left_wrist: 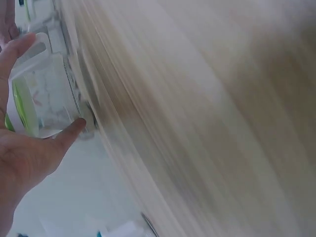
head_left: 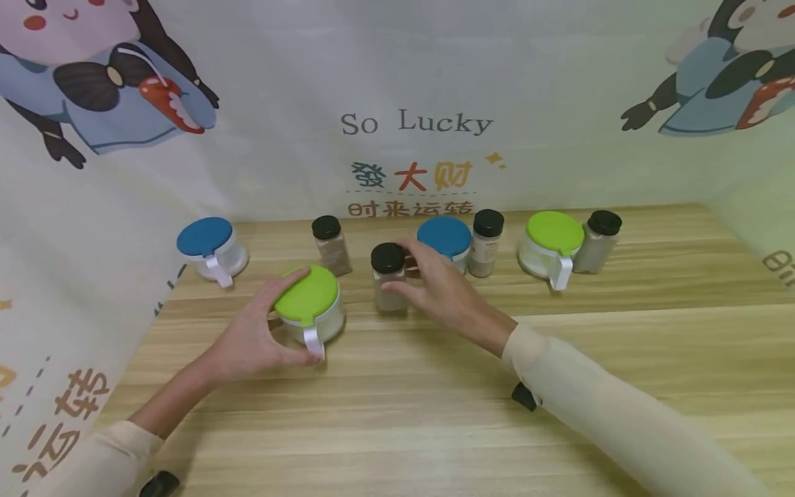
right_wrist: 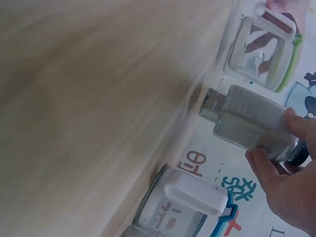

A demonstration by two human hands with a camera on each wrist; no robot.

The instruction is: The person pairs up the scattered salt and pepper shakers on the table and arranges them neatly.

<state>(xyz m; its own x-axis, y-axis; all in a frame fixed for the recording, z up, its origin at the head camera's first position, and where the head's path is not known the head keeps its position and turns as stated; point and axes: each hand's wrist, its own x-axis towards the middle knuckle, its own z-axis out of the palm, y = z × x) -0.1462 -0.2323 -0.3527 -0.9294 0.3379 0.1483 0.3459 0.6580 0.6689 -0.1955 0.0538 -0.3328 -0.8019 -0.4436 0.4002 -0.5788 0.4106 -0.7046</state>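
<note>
My left hand point(head_left: 248, 338) is around a clear seasoning jar with a green lid point(head_left: 307, 295), its thumb by the white handle and its fingers along the far side of the lid. In the left wrist view the fingers and thumb span the jar point(left_wrist: 52, 94). My right hand point(head_left: 444, 290) pinches a square spice bottle with a black cap point(head_left: 388, 276), thumb on the near side. The right wrist view shows this bottle point(right_wrist: 254, 121) above the tabletop, greyish powder inside, in front of another bottle point(right_wrist: 213, 103). A blue-lidded jar point(head_left: 444, 236) stands just behind the right hand.
Along the back of the wooden table point(head_left: 435, 414) stand another blue-lidded jar point(head_left: 205, 238), a black-capped bottle point(head_left: 332, 245), a second bottle point(head_left: 486, 241), a green-lidded jar point(head_left: 553, 238) and a third bottle point(head_left: 599, 241). A printed cloth point(head_left: 559, 83) hangs behind.
</note>
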